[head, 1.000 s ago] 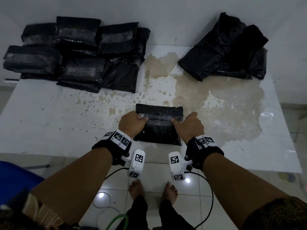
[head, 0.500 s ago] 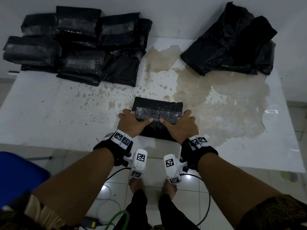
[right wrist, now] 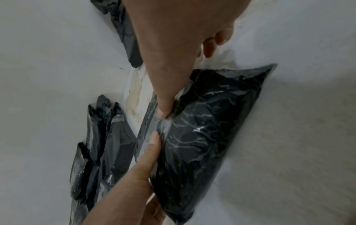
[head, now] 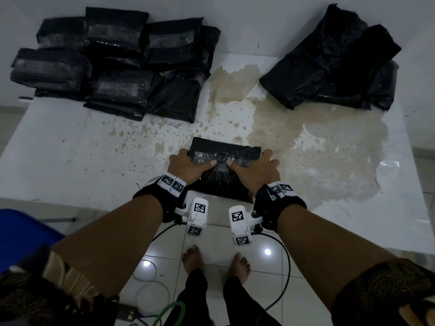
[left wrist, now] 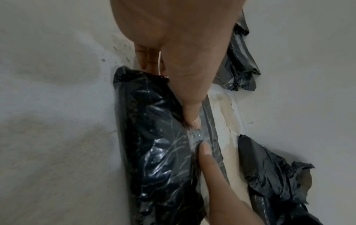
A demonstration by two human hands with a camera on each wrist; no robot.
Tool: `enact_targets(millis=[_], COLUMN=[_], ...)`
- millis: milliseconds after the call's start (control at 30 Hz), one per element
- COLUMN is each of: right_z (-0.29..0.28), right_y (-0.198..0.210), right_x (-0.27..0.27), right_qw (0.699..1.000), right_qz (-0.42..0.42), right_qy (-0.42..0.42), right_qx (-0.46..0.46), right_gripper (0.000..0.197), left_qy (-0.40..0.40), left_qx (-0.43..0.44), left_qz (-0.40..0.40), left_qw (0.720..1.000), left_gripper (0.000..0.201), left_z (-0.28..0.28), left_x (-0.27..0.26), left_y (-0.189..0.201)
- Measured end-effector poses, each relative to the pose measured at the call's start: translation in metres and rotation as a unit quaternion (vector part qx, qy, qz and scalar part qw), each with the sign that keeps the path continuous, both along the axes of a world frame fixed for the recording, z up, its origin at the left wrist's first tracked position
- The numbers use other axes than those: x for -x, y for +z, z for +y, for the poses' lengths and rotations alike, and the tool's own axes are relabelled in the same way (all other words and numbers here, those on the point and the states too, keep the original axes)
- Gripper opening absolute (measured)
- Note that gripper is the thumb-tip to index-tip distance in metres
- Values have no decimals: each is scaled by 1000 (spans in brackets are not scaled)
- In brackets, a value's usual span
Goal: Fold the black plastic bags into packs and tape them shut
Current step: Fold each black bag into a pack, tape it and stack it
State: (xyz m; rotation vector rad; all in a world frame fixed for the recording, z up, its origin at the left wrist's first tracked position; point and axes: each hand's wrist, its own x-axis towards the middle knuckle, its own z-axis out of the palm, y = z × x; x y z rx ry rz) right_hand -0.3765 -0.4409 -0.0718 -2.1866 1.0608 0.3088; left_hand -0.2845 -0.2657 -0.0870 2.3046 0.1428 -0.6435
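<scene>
- Head view: the pack (head: 226,170) lies at the near middle of the white table (head: 70,161), stained patches around it. The left hand (head: 188,167) and the right hand (head: 255,170) both lie on top of it, fingers wrapping the left and right ends, thumbs pressed flat on the clear tape strip (head: 221,160).
- Change: a second ago the thumbs sat apart near the pack's ends; half a second ago they were closing in; now the thumb tips nearly meet at the strip's middle. Reads as a smoothing pass running from the ends inward, so the tape is likely seated and this pack about sealed.
- Far left: the stack of taped packs (head: 113,64). Far right: the heap of loose bags (head: 334,64), so more is left to fold.
- Left wrist view: the left thumb presses down on the glossy tape over the pack (left wrist: 154,137), the right thumb tip just beside it, not quite touching. The other left fingers curl over the pack's end. Crumpled bags (left wrist: 273,170) lie beyond.
- Right wrist view: same meeting point from the other side, both thumb tips on the tape, the pack (right wrist: 208,129) flat on the table. The right hand's other fingers are seen near the pack's end; their contact is unclear here.
- Judgement: next is likely lifting the pack off to the far-left stack.
</scene>
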Motion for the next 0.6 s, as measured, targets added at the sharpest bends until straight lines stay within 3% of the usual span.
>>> enact_targets(millis=[67, 167, 433, 600], right_z=[-6, -15, -20, -22], right_y=[-7, -16, -33, -38], right_x=[3, 9, 22, 32], right_qw=[999, 992, 954, 939], right_qz=[-21, -66, -189, -204], right_qy=[-35, -85, -146, -167], right_qx=[-28, -69, -182, -222], right_gripper=[96, 63, 37, 26], left_qy=[-11, -17, 21, -8], left_qx=[7, 11, 25, 1], left_qz=[-9, -17, -16, -22], left_qw=[1000, 1000, 999, 1000], left_gripper=[67, 50, 47, 45], left_z=[0, 1, 2, -2], left_x=[-2, -5, -7, -3], left_y=[0, -3, -10, -11])
